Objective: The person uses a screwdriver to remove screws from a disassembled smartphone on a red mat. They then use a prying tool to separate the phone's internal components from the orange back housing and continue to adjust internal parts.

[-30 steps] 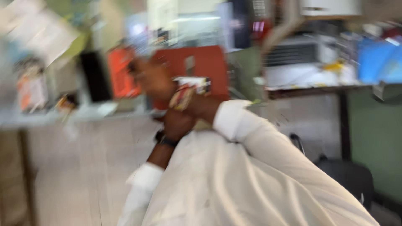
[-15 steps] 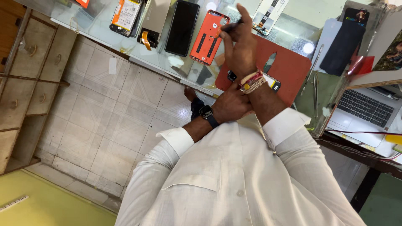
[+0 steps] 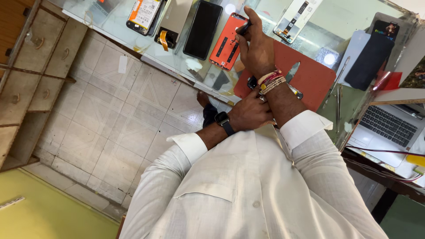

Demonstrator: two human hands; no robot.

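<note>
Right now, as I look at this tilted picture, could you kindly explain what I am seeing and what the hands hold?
There is no machine here: a person in a white shirt wears a camera on the head, so the view looks down and appears tilted. The right hand grips a dark slim tool, its tip at an orange phone back panel. The left hand, with a wristwatch, rests at the edge of a red work mat. On the glass counter lie a black phone, other phone parts and a laptop.

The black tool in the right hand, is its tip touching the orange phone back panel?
Cannot tell. In the head view the right hand holds the black tool over the orange back panel, but fingers hide the tip.
</note>
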